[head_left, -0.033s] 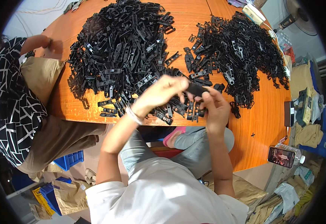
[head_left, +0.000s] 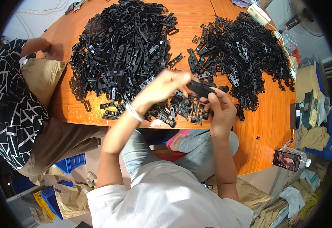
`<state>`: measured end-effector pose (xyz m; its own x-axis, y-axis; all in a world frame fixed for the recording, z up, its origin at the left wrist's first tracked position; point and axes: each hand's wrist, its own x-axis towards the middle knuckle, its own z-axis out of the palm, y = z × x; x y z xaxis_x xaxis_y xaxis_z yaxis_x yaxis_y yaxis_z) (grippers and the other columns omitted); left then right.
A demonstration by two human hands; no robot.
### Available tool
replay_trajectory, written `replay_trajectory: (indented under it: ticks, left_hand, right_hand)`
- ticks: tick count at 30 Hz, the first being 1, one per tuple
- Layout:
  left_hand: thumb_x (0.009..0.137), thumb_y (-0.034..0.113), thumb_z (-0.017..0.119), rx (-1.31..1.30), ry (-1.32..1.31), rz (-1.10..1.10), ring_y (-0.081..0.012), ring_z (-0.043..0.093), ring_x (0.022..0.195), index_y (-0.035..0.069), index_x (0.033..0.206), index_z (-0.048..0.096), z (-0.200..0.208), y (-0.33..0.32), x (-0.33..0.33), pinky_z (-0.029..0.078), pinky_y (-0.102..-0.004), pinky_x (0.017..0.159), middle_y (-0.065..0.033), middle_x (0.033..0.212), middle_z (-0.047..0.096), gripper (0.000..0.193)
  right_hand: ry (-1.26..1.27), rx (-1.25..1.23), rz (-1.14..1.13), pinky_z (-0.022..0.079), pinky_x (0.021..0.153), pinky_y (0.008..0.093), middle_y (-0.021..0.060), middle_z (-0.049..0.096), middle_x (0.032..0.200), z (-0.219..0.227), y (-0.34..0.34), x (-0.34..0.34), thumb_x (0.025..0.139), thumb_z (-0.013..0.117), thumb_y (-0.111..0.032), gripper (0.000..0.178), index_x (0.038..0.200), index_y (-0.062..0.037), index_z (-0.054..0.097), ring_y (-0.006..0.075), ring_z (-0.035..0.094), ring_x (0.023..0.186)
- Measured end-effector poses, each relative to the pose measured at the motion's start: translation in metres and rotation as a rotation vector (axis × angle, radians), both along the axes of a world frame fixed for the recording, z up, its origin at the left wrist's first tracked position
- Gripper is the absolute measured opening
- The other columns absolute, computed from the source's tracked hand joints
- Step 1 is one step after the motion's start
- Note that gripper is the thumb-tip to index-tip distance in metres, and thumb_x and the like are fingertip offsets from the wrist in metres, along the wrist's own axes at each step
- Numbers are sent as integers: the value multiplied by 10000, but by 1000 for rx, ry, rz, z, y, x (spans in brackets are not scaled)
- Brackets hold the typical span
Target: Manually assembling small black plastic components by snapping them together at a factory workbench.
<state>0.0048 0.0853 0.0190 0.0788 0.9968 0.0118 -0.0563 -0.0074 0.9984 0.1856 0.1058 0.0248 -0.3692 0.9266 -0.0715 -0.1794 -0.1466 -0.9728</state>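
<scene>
Above the front of the wooden table, I hold an elongated black plastic part (head_left: pixel 202 89) between both hands. My left hand (head_left: pixel 167 86) pinches its left end; some of its fingers are smeared by motion. On the other end, my right hand (head_left: pixel 222 108) is closed, with the thumb on top and the fingers beneath. Beyond my left hand rises a large pile of black plastic clip-like parts (head_left: pixel 116 49). Farther right lies a second heap of thin black frame-like parts (head_left: pixel 246 57). Several loose black parts (head_left: pixel 182 108) lie under my hands.
A person in a black-and-white patterned top (head_left: pixel 10 102) sits at the left beside a brown paper bag (head_left: pixel 44 78). On the right are a phone (head_left: pixel 286 160) showing a picture, a plastic bottle (head_left: pixel 306 162) and a fan (head_left: pixel 304 17). The wooden table (head_left: pixel 265 129) curves around my right side.
The black part has tilted, and more of its length shows between my hands. My left hand has shifted slightly up and left; my right hand has moved slightly right.
</scene>
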Motion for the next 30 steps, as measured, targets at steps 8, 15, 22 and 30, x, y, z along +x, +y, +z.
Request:
replay_trajectory:
  ticks: [8, 15, 22, 30]
  left_hand:
    - [680, -3, 533, 65, 1204, 344, -334, 579, 846, -24, 895, 619, -29, 134, -100, 461, -375, 768, -211, 892, 599, 232]
    - [746, 99, 492, 289, 1840, 383, -253, 535, 909, 47, 850, 610, -53, 178, -122, 481, -335, 711, -121, 919, 586, 166]
    - [709, 53, 504, 351, 1759, 146, -269, 599, 733, 30, 767, 578, -56, 164, -95, 498, -341, 627, -135, 833, 590, 97]
    - [767, 72, 522, 369, 1320, 176, -253, 593, 799, 37, 1016, 581, -22, 126, -71, 469, -320, 713, -136, 922, 604, 259]
  right_hand:
    - [-25, -71, 105, 429, 550, 200, 92, 604, 830, -15, -10, -19, 836, 523, -38, 176, 983, 58, 539, 111, 577, 693]
    - [-34, -31, 140, 422, 548, 191, 54, 582, 834, -19, -11, -14, 823, 541, -32, 164, 973, 35, 553, 101, 573, 695]
    - [-10, -50, 184, 413, 549, 190, 41, 572, 827, -17, -9, -18, 825, 546, -33, 161, 972, 31, 557, 91, 550, 692]
    - [-32, -21, 164, 419, 531, 195, 57, 583, 780, -21, -7, -21, 817, 546, -13, 164, 972, 38, 557, 95, 557, 656]
